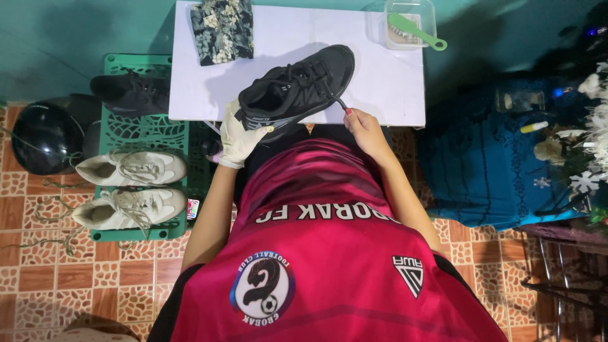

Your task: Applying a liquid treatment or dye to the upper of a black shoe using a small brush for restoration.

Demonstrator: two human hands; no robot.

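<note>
A black sneaker (297, 85) lies tilted over the near edge of a small white table (380, 82). My left hand (239, 136), in a pale glove, grips the shoe's heel from below. My right hand (364, 125), bare, pinches the end of a black shoelace (335, 98) that runs out from the shoe's eyelets. The toe points away toward the table's far right.
A folded floral cloth (221, 28) lies at the table's far left; a clear tub (410, 22) with a green brush (417, 31) stands at the far right. On a green crate (142, 130) left: another black sneaker (130, 94), two white sneakers (130, 187). Black helmet (43, 136) far left. Blue-covered stand (500, 158) right.
</note>
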